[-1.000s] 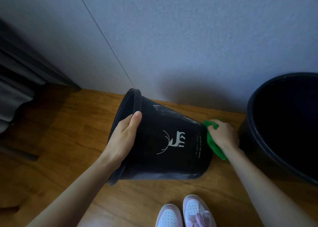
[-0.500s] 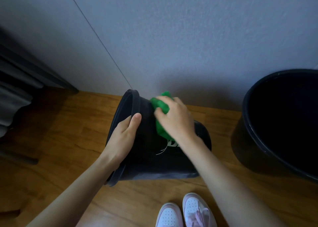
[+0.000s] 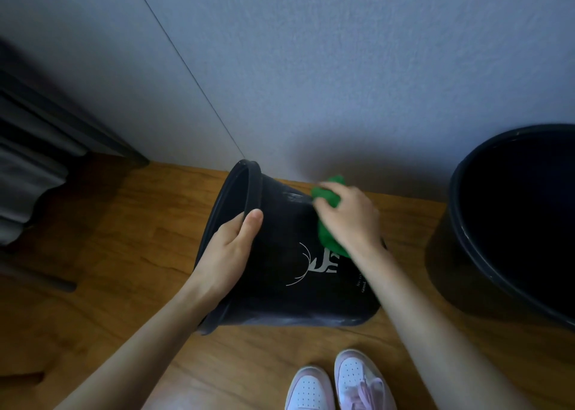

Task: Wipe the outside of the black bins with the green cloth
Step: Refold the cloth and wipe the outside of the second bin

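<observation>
Two black bins sit on the wooden floor [image 3: 124, 254]. Your left hand [image 3: 227, 254] grips the rim of the tipped bin [image 3: 280, 294]. Your right hand [image 3: 351, 220], fingers curled, holds the green cloth [image 3: 329, 193] against its upper side. The second bin [image 3: 441, 263] stands upright, right.

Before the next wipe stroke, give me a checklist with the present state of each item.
1. Grip: left hand holds the tipped bin by its rim: ok.
2. Cloth: green cloth held under the right hand, against the bin's side: ok.
3. Support: tipped bin rests on the floor: ok.
4. Underside wiped: cannot tell, hidden.
5. Other: second bin wiped: cannot tell.
6. Feet: shoes apart from the tipped bin: ok.
</observation>
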The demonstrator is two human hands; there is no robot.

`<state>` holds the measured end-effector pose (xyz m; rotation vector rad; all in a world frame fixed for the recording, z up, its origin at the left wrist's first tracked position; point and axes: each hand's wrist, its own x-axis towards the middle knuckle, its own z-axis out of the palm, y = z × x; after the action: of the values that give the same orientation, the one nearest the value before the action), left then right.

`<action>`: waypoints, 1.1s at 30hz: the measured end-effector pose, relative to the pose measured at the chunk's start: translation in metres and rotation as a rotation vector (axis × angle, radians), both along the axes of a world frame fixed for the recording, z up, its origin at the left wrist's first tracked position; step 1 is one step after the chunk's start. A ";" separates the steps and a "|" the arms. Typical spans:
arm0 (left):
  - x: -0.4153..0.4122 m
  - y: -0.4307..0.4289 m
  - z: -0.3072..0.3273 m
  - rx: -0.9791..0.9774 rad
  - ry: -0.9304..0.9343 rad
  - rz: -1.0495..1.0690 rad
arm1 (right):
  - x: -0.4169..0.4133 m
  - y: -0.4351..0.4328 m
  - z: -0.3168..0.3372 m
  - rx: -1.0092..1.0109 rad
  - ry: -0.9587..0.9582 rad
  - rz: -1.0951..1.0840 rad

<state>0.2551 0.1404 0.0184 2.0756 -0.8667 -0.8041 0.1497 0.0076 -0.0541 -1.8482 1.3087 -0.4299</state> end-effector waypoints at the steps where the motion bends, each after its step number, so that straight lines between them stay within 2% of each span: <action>1: 0.001 -0.001 -0.002 0.004 -0.002 0.000 | 0.012 0.009 0.017 -0.016 -0.080 0.044; 4: 0.002 0.000 -0.001 0.016 0.000 0.008 | 0.036 0.035 0.051 -0.098 -0.244 0.164; 7: 0.002 0.000 -0.001 0.009 -0.002 -0.005 | 0.035 0.040 0.046 -0.165 -0.326 0.124; 9: 0.003 0.001 -0.001 -0.008 -0.001 -0.027 | 0.027 0.029 0.030 -0.157 -0.259 0.081; 11: 0.004 0.006 -0.003 -0.011 0.010 -0.026 | 0.016 0.011 0.007 -0.105 -0.109 0.056; 15: 0.005 0.011 -0.002 -0.015 0.025 -0.024 | -0.024 -0.023 -0.046 0.101 0.096 -0.060; 18: 0.000 0.010 -0.002 -0.037 0.043 -0.052 | -0.049 -0.033 -0.073 0.238 0.128 -0.166; 21: 0.000 0.009 -0.001 -0.052 0.054 -0.059 | -0.052 -0.029 -0.075 0.308 0.070 -0.244; 25: 0.005 0.011 -0.004 -0.042 0.010 -0.042 | -0.027 -0.007 -0.037 0.087 -0.007 -0.143; 29: 0.004 0.009 -0.003 -0.035 0.020 -0.066 | 0.013 0.029 0.023 -0.111 -0.226 -0.027; 33: 0.003 0.008 -0.001 -0.018 0.004 -0.057 | 0.026 0.046 0.040 -0.216 -0.317 0.050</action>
<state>0.2583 0.1483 0.0170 2.0411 -0.9318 -0.8272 0.1753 0.0540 -0.0144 -1.8888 1.0316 -0.8279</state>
